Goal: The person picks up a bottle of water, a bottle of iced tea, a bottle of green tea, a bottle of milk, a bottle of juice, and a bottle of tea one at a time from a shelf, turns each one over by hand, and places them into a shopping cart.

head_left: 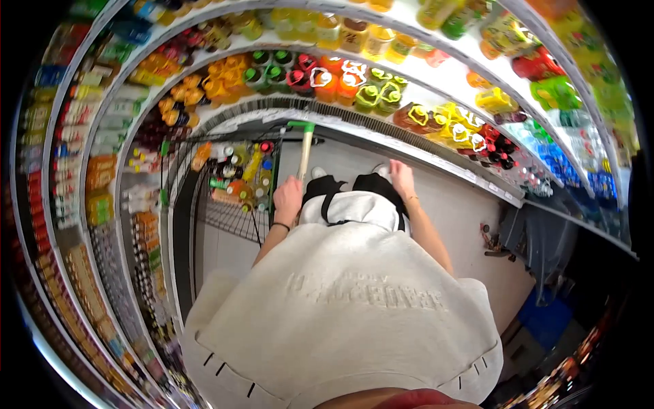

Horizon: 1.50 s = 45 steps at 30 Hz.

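Observation:
My left hand [288,198] is closed around the near end of the pale handle [305,153] of a shopping cart, which has a green end piece. A dark band is on that wrist. The wire shopping cart [231,221] stands to my left, with several bottles [242,191] of drinks in it. My right hand [402,178] hangs in front of my right leg, above the floor. It holds nothing that I can see, and its fingers look loose and partly apart. The lowest shelf edge is the nearest thing ahead of it.
Curved-looking shelves of bottled drinks [327,85] run ahead of me and along the left. The front shelf edge [436,153] crosses just beyond my shoes. Pale floor [449,211] lies to my right, with a dark grey bin-like object [535,238] and a blue item [545,320] farther right.

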### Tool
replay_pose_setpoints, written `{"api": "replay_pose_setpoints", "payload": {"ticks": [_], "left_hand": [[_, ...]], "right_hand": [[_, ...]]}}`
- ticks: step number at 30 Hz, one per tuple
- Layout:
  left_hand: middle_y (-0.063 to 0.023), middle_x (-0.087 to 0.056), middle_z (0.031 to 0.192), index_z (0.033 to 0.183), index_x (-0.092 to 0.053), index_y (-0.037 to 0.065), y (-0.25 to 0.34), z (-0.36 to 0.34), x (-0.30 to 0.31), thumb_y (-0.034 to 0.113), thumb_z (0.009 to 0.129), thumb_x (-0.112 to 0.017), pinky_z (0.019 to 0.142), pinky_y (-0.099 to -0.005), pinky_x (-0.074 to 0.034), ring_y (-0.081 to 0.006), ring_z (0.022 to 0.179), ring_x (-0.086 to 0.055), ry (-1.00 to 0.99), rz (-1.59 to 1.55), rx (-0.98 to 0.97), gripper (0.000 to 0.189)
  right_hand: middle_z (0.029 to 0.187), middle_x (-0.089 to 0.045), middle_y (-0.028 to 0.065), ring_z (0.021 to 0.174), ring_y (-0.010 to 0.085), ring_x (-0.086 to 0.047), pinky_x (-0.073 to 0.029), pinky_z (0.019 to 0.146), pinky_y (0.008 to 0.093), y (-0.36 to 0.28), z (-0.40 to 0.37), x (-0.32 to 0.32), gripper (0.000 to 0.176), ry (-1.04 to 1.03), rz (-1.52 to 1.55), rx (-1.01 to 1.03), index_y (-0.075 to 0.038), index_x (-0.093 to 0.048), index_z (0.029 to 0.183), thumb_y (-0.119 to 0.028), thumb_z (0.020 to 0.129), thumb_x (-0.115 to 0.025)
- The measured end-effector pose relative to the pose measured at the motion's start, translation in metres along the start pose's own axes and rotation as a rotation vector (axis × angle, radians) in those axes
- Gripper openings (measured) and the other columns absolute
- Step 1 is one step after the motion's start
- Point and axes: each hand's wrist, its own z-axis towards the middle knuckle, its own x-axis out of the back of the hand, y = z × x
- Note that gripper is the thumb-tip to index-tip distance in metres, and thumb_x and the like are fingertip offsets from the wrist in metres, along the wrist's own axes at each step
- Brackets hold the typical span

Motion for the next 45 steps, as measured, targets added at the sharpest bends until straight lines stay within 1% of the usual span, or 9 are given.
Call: {"api": "replay_pose_setpoints", "payload": {"ticks": [4,10,14,19,23,28,34,42,45], "left_hand": [[-0.0217,-0.069,0.077,0.078,-0.066,0.003,-0.027,-0.009,-0.014,0.031,0.100,-0.055,0.068,-0.0529,-0.054,-0.0429,0.075,-0.068,0.084,-0.119,0.046,0.037],[-0.0223,-0.062,0.072,0.070,-0.062,0.001,-0.077,-0.049,-0.023,0.016,0.093,-0.056,0.062,-0.0513,-0.049,-0.0446,0.069,-0.062,0.103,-0.288,0.217,0.028],[-0.0249,-0.057,0.072,0.071,-0.049,-0.002,-0.089,-0.066,-0.028,0.010,0.090,-0.059,0.062,-0.0531,-0.046,-0.0462,0.070,-0.059,0.181,-0.385,0.285,0.023],[-0.0182,-0.065,0.084,0.110,-0.043,0.009,-0.131,-0.078,-0.041,0.015,0.093,-0.061,0.075,-0.0508,-0.050,-0.0433,0.083,-0.064,0.175,-0.496,0.557,0.025],[-0.0174,-0.067,0.102,0.112,-0.057,0.007,-0.180,-0.078,-0.062,0.015,0.091,-0.062,0.092,-0.0456,-0.049,-0.0402,0.106,-0.060,0.242,-0.468,0.553,0.024],[-0.0196,-0.068,0.107,0.100,-0.068,0.002,-0.229,-0.076,-0.091,0.016,0.089,-0.062,0.091,-0.0494,-0.052,-0.0408,0.104,-0.063,0.073,-0.436,0.660,0.018],[-0.0150,-0.073,0.102,0.094,-0.076,0.004,-0.225,-0.047,-0.064,0.024,0.090,-0.067,0.093,-0.0445,-0.055,-0.0348,0.105,-0.067,-0.283,-0.142,0.724,0.023],[-0.0182,-0.069,0.122,0.127,-0.064,0.001,-0.261,0.003,-0.063,0.019,0.090,-0.070,0.099,-0.0413,-0.053,-0.0319,0.116,-0.065,-0.169,-0.366,0.846,0.041],[-0.0206,-0.051,0.146,0.140,-0.053,0.001,-0.272,0.021,-0.067,0.018,0.092,-0.069,0.105,-0.0431,-0.051,-0.0363,0.126,-0.058,-0.142,-0.386,0.841,0.053]], "right_hand": [[0.075,-0.065,0.0299,0.076,0.0454,-0.070,-0.053,0.071,0.0497,0.037,-0.028,0.014,0.053,0.067,-0.104,-0.188,0.001,-0.074,0.085,-0.046,0.100,-0.055],[0.086,-0.071,0.0298,0.090,0.0439,-0.073,-0.055,0.082,0.0496,0.092,-0.040,0.003,0.046,-0.039,-0.275,-0.307,-0.006,-0.079,0.101,-0.046,0.090,-0.060],[0.069,-0.065,0.0232,0.067,0.0354,-0.068,-0.053,0.071,0.0471,0.102,-0.034,-0.006,0.034,-0.101,-0.249,-0.202,0.001,-0.067,0.075,-0.032,0.084,-0.066],[0.066,-0.057,0.0197,0.059,0.0249,-0.055,-0.049,0.065,0.0406,0.118,-0.017,-0.022,0.025,-0.128,-0.190,-0.120,0.000,-0.055,0.075,-0.019,0.087,-0.067],[0.064,-0.054,0.0154,0.061,0.0182,-0.052,-0.048,0.063,0.0390,0.132,-0.012,-0.028,0.025,-0.133,-0.144,-0.096,-0.001,-0.054,0.075,-0.018,0.088,-0.067],[0.069,-0.058,0.0108,0.068,0.0177,-0.056,-0.048,0.067,0.0364,0.133,-0.014,-0.027,0.014,-0.217,-0.168,-0.151,-0.005,-0.060,0.081,-0.013,0.092,-0.055],[0.061,-0.051,0.0114,0.059,0.0184,-0.049,-0.046,0.061,0.0386,0.110,-0.009,-0.028,0.032,-0.126,-0.132,-0.106,-0.003,-0.052,0.071,-0.020,0.087,-0.073],[0.060,-0.052,0.0145,0.058,0.0222,-0.051,-0.047,0.061,0.0398,0.043,0.000,-0.017,0.033,-0.168,-0.095,-0.062,-0.001,-0.050,0.068,-0.021,0.084,-0.070],[0.060,-0.052,0.0149,0.058,0.0230,-0.050,-0.047,0.061,0.0395,0.036,-0.002,-0.015,0.032,-0.189,-0.104,-0.045,-0.001,-0.050,0.068,-0.021,0.083,-0.070]]}}
